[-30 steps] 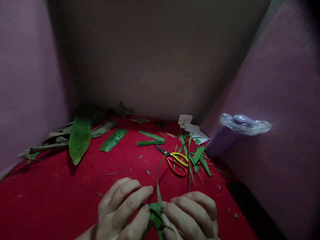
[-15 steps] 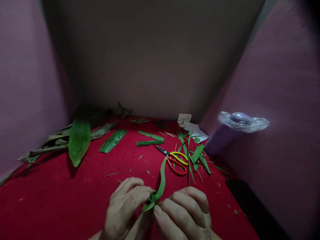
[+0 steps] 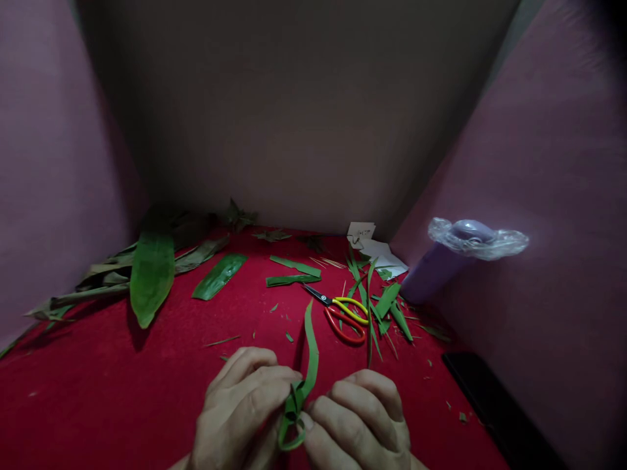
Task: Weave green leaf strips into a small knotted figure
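A folded green leaf strip [image 3: 309,359] is pinched between both hands at the bottom centre. Its lower end curls into small loops, while a long free tail rises toward the scissors. My left hand [image 3: 245,408] grips the folded part from the left, fingers bent and closed. From the right, my right hand [image 3: 357,418] pinches the loop's edge with thumb and fingertips. Just beyond the tail lie scissors [image 3: 337,313] with one yellow and one red handle, their blades pointing left. The fingertips partly cover the folds.
Cut leaf strips [image 3: 386,300] are heaped right of the scissors, near white paper [image 3: 385,256]. A purple bottle [image 3: 435,271] with clear plastic stands by the right wall, behind a black flat object [image 3: 490,398]. Broad leaves [image 3: 151,274] lie left on the red cloth [image 3: 122,405].
The loop at the strip's lower end has opened wider and hangs lower. The tail has swung slightly left and stands more upright. Both hands have shifted a little left.
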The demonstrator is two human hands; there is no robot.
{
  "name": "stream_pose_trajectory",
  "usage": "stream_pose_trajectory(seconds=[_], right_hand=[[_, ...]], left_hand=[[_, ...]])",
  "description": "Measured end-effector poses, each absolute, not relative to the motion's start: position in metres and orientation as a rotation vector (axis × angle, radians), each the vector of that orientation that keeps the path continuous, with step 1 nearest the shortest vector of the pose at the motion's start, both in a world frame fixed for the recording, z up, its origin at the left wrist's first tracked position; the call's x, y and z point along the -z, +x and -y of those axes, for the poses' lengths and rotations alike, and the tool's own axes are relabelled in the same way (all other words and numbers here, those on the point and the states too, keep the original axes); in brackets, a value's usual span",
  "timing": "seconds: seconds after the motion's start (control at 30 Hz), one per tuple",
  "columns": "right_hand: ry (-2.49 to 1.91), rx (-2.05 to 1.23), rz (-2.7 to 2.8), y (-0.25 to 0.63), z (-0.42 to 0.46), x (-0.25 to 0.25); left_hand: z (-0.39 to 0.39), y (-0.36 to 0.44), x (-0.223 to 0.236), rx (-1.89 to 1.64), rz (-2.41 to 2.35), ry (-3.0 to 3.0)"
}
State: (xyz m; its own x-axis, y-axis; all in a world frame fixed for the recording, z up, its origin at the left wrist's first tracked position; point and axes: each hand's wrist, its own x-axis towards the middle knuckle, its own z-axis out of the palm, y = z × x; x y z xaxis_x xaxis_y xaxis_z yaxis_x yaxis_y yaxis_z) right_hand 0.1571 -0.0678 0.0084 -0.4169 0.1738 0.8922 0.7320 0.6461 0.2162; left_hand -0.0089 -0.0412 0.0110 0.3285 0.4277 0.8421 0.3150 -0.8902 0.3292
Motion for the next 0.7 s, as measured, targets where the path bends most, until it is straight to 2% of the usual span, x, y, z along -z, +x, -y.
stream_pose_trajectory(seconds=[0.13,0.3,0.37,0.7], right_hand=[[-0.706,0.722,1.924,0.157,0.068,-0.009],[-0.692,0.673,1.942,0.159,0.067,-0.01],[-0.679,0.647,1.943,0.159,0.066,-0.011],[-0.683,0.522,1.941,0.159,0.064,-0.012]], left_hand=[[0.036,-0.018,-0.013,-1.57,-0.694,2.712],[0.034,-0.028,-0.004,-1.656,-0.737,2.71],[0.034,-0.032,-0.002,-1.482,-0.709,2.863],[0.037,-0.033,-0.008,-1.583,-0.677,2.853]])
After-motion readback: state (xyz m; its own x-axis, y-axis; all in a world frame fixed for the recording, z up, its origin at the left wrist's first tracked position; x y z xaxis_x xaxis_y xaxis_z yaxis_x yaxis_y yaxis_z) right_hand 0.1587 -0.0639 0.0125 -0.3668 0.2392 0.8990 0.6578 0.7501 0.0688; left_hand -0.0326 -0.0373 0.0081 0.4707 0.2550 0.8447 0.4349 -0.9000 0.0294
